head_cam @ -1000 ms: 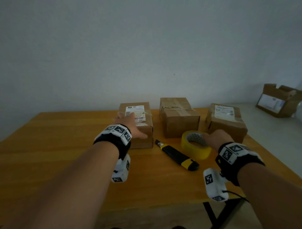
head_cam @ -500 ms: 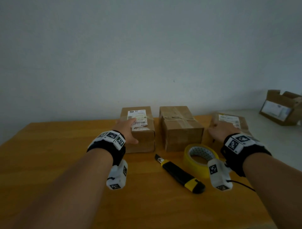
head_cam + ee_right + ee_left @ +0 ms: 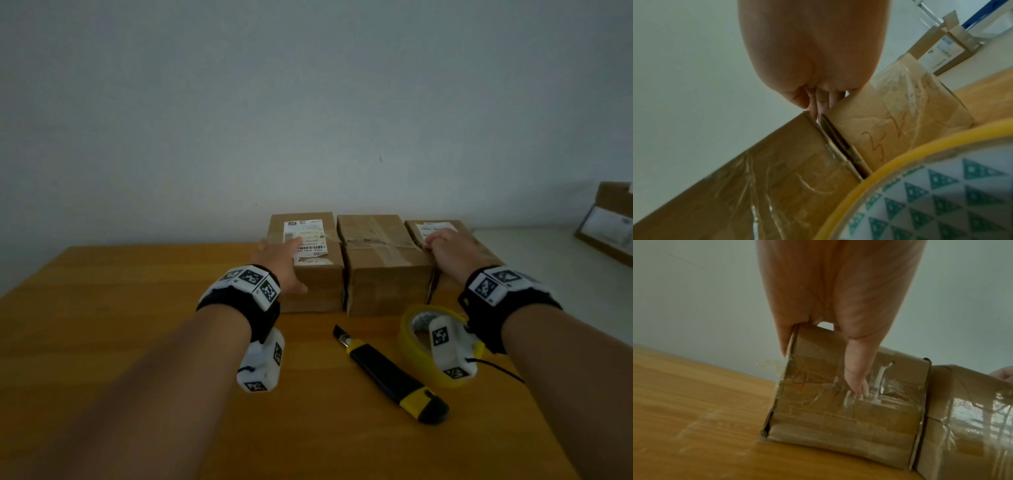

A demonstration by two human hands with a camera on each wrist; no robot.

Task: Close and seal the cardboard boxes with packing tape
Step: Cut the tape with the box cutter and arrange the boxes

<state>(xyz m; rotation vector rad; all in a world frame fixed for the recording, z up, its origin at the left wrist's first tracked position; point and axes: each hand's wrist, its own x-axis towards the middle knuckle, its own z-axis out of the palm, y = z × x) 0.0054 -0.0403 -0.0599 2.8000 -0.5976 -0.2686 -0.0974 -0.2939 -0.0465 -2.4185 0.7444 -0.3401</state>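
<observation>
Three brown cardboard boxes stand side by side at the far edge of the wooden table [image 3: 137,308]. My left hand [image 3: 281,253] grips the left box [image 3: 318,294], fingers on its labelled top, thumb [image 3: 857,374] down the taped front face [image 3: 849,418]. My right hand [image 3: 448,250] holds the right box [image 3: 436,226], its fingers [image 3: 822,102] curled over the left top edge into the narrow gap beside the middle box [image 3: 380,260]. A yellow tape roll [image 3: 411,346] lies under my right wrist, partly hidden. All three boxes' flaps lie flat and carry old clear tape.
A black and yellow utility knife [image 3: 387,373] lies in front of the middle box, left of the tape roll. An open cardboard box [image 3: 609,222] sits on a white surface at the far right. A plain wall rises right behind the boxes.
My right hand left the tape roll and went onto the right box. The two outer boxes have slid in against the middle one. The left hand stayed on its box.
</observation>
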